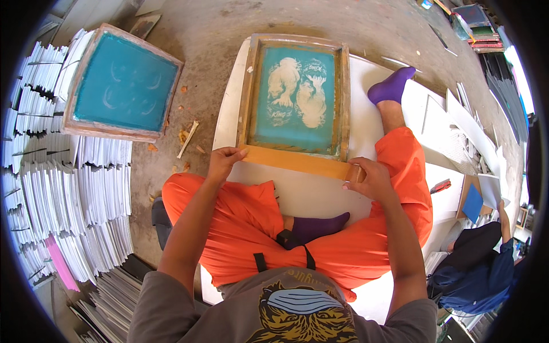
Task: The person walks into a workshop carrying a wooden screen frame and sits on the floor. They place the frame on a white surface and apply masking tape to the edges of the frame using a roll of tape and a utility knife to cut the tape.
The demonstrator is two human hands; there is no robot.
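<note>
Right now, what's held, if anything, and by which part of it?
An orange-brown tape strip, by both ends: left hand pinches the left end, right hand grips the right.

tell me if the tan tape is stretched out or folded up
Stretched out: the tan tape runs straight and unfolded from the left grip to the right grip, along the near side of the wooden frame.

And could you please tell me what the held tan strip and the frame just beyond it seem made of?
The tan tape strip looks like smooth plastic, given its faint sheen, though paper is possible. The frame appears to be worn wood: brown, stained bars. Its teal panel may be matte coated mesh; no weave shows.
</note>
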